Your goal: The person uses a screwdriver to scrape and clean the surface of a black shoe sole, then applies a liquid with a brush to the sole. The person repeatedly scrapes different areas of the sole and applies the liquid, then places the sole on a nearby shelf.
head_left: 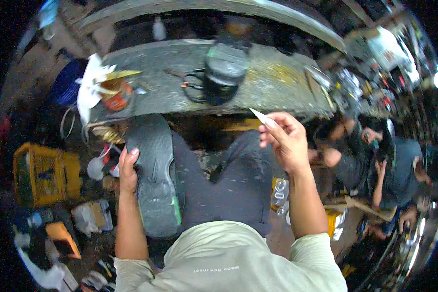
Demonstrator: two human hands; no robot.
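Note:
A black shoe sole point(155, 194), with a green patch near its lower right edge, lies along my left thigh. My left hand point(128, 168) grips its left edge, thumb on top. Raised over my right knee, my right hand point(286, 138) pinches a small pale, pointed sliver point(258, 115) between thumb and fingers. Its tip points up and left toward the workbench point(282, 90); its exact kind is unclear. The sliver is apart from the sole.
On the bench stands a blurred black cylindrical object point(224, 73) beside scissors-like dark handles point(193, 86). An orange container point(118, 100) and white scraps point(90, 87) sit at its left end. A yellow crate point(36, 175) is at left; another person point(399, 168) sits at right.

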